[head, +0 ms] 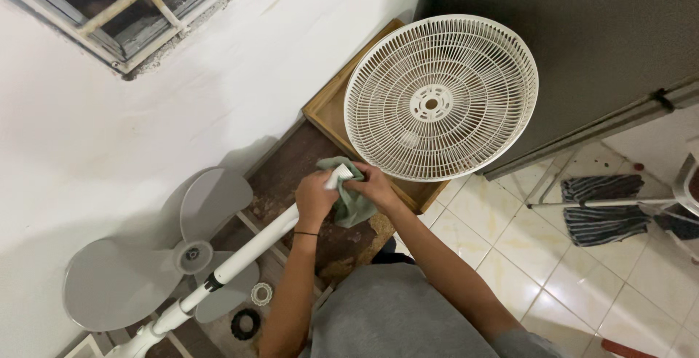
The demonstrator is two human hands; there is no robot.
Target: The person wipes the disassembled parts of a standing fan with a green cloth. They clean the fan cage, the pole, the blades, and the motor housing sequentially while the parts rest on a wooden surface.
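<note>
Both your hands work the upper end of the white fan pole [240,256]: left hand [314,198] grips it, right hand [373,185] clamps the green cloth [352,205]. Round white grille [440,96] and grey three-blade propeller [156,263] already lie detached; wiping remains.

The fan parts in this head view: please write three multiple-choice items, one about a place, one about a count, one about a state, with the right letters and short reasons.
1. Where does the round white fan grille stand?
A. flat on the tiled floor
B. propped on a wooden tray by the grey cabinet
C. hung on the window

2. How many blades does the grey fan blade unit have?
A. two
B. three
C. five

3. What are the two hands doing?
A. both hang free
B. one holds the grille
C. both grip a green cloth around the top of the white fan pole

Answers:
1 B: the wooden tray shows behind and under the grille's rim.
2 B: three wide blades spread from one hub.
3 C: the left hand and right hand close on the green cloth at the end of the white fan pole.
</note>
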